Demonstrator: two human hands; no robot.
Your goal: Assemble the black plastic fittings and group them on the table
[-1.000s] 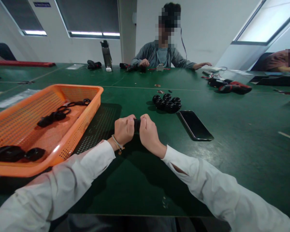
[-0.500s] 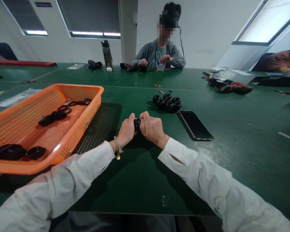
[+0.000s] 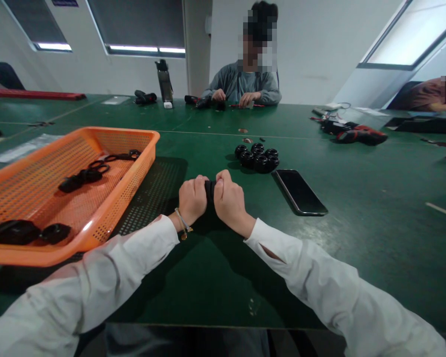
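The left hand [image 3: 192,200] is held as a fist above the green table [image 3: 357,238], knuckles up, fingers curled tight around one end of a small black part [image 3: 209,189]. The part is small, dark and mostly hidden between the fists, near the table's middle. The right hand [image 3: 228,200] is clenched on its other end.

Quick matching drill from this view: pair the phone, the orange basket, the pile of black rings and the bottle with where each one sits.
Things:
1 phone
2 basket
3 ring pile
4 bottle

Places:
A far side of the table, left of the seated person
B left of the left hand
C right of the right hand
D beyond both hands

Pairs: 1-C, 2-B, 3-D, 4-A
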